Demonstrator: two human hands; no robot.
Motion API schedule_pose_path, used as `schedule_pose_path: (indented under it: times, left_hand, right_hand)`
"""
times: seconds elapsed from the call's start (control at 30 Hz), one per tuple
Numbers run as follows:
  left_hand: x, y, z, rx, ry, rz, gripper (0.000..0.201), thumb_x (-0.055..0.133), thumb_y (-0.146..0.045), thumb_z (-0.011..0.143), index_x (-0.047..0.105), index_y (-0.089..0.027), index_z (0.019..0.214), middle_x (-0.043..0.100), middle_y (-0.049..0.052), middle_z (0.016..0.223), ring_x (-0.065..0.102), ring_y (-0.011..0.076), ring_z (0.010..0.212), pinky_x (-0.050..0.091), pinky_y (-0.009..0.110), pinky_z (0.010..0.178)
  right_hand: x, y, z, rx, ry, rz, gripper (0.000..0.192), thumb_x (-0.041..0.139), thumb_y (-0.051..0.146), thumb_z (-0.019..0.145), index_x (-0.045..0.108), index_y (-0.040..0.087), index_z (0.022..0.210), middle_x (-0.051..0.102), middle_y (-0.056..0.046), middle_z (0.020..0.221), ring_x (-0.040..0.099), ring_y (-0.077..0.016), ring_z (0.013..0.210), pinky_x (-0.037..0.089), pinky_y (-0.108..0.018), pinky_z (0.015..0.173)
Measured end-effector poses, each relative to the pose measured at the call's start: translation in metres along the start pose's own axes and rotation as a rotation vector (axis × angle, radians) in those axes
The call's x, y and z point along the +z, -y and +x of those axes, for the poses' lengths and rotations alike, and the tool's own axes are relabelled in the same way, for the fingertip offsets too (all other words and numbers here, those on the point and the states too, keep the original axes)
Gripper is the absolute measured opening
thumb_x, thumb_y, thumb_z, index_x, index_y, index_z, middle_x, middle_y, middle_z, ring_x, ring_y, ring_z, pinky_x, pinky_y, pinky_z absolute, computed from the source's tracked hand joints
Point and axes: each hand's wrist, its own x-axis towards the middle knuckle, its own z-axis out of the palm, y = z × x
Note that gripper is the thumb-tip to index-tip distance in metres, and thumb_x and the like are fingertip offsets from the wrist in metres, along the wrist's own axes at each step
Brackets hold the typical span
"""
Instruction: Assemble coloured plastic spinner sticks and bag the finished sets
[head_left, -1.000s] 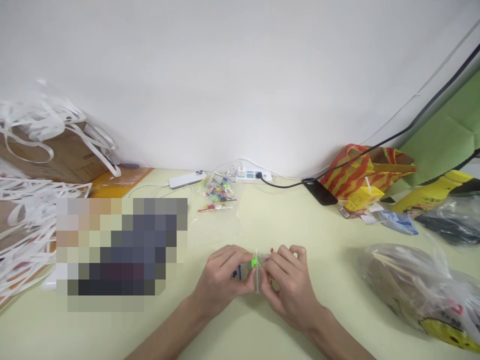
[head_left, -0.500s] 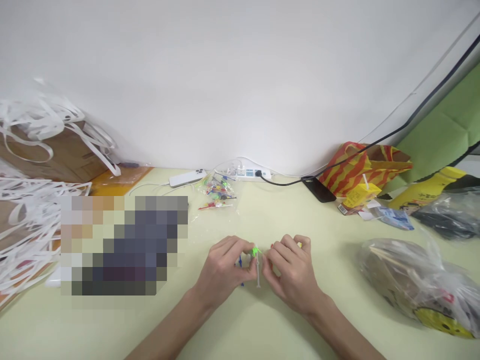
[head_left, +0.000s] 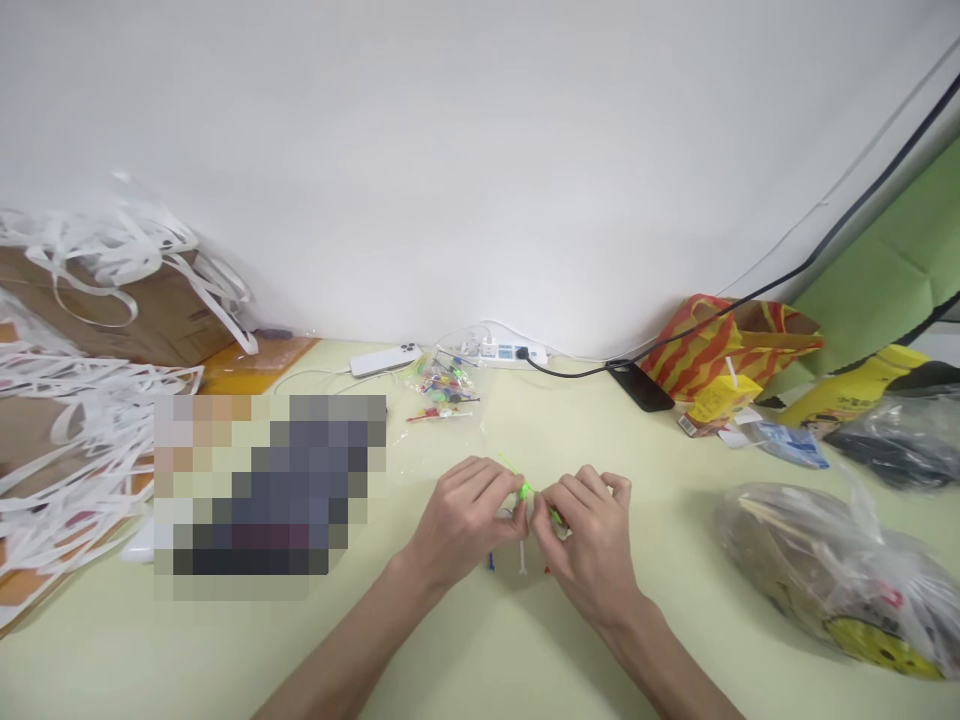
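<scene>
Green piece (head_left: pixel 526 489): one, pinched in the grip of the left hand (head_left: pixel 474 505). Right hand (head_left: pixel 592 530): at its 4 o'clock; grip's hold unclear. White stick (head_left: pixel 523 558): at 6 o'clock. Apparent step: fingertip work, calling next for steadiness.

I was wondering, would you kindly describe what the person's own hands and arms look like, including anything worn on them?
The left hand and right hand are bare, with no gloves. No ring, watch or bracelet shows, though some fingers are partly hidden. Both forearms are uncovered, with no sleeve visible.
</scene>
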Motion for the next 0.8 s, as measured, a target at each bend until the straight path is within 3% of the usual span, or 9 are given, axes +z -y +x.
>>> schedule_pose_path:
  times: [0.17, 0.43, 0.57, 0.8]
  left_hand:
    - [-0.015, 0.008, 0.005, 0.155, 0.029, 0.056, 0.014, 0.06, -0.008, 0.085, 0.057, -0.018, 0.095, 0.068, 0.002, 0.076, 0.066, 0.0162, 0.071, 0.053, 0.03, 0.067]
    - [-0.072, 0.019, 0.024, 0.337, 0.143, 0.124, 0.025, 0.067, -0.007, 0.081, 0.059, -0.018, 0.102, 0.07, 0.002, 0.079, 0.067, 0.0165, 0.072, 0.056, 0.033, 0.072]
    - [-0.085, 0.019, 0.02, 0.184, 0.062, 0.152, 0.017, 0.066, -0.009, 0.081, 0.061, -0.021, 0.093, 0.069, -0.001, 0.073, 0.067, 0.0143, 0.067, 0.054, 0.027, 0.067]
    - [-0.074, 0.009, -0.003, -0.126, -0.108, 0.217, 0.012, 0.067, -0.014, 0.078, 0.064, -0.02, 0.088, 0.068, -0.005, 0.068, 0.065, 0.0094, 0.059, 0.051, 0.02, 0.062]
  right_hand:
    - [-0.008, 0.015, 0.012, 0.087, 0.074, 0.04, 0.031, 0.05, 0.017, 0.092, 0.046, 0.018, 0.061, 0.051, 0.003, 0.056, 0.042, -0.0139, 0.064, 0.023, -0.036, 0.074]
    - [-0.031, 0.04, 0.051, -0.061, 0.289, 0.072, 0.03, 0.054, 0.015, 0.087, 0.046, 0.018, 0.059, 0.054, 0.003, 0.056, 0.043, -0.0137, 0.065, 0.022, -0.035, 0.071]
    - [-0.022, 0.052, 0.056, -0.2, 0.226, -0.046, 0.025, 0.052, 0.016, 0.088, 0.05, 0.018, 0.064, 0.057, 0.001, 0.062, 0.044, -0.0157, 0.07, 0.022, -0.036, 0.071]
    - [0.002, 0.054, 0.044, -0.282, 0.124, -0.109, 0.023, 0.048, 0.018, 0.094, 0.054, 0.018, 0.071, 0.058, 0.0, 0.068, 0.045, -0.0162, 0.074, 0.023, -0.037, 0.072]
